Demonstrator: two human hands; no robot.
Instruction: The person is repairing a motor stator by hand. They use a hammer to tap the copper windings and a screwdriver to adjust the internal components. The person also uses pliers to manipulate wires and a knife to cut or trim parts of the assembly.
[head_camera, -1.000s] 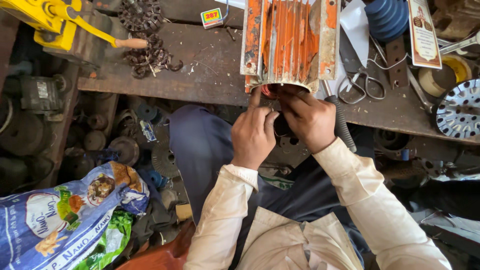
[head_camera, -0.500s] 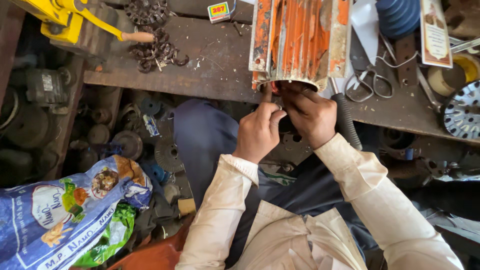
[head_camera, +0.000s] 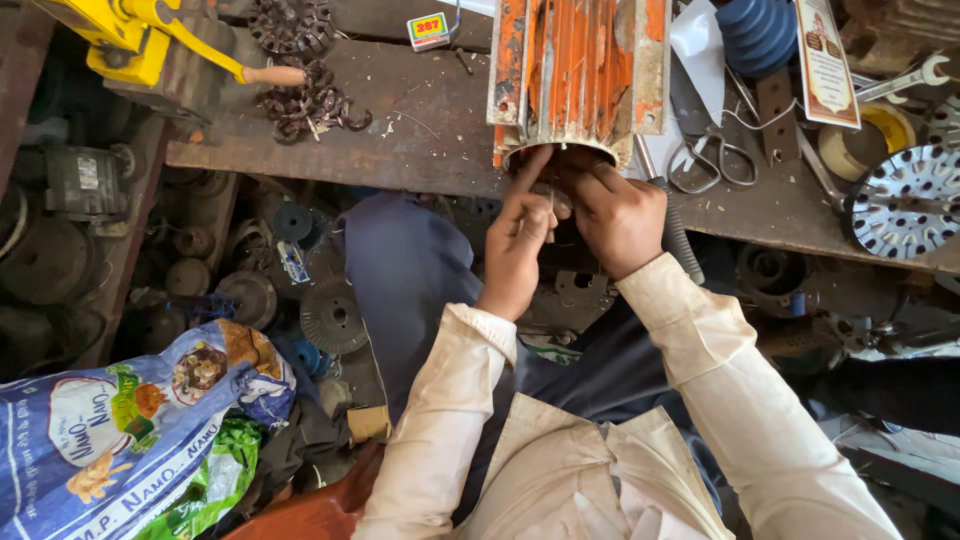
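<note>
Both hands' fingertips vanish inside the orange motor housing, itself cut off above.

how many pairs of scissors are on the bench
1. The scissors lie on the workbench just right of the orange finned motor housing, beyond the right hand. Others may be hidden under the clutter.

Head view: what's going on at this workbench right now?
A person in a cream long-sleeved shirt sits at a worn wooden bench, both hands at the open near end of an orange finned motor housing lying on it. The left hand reaches fingers up to the rim; the right hand works beside it. What they pinch is too small to tell. Scissors lie to the right, untouched.
</note>
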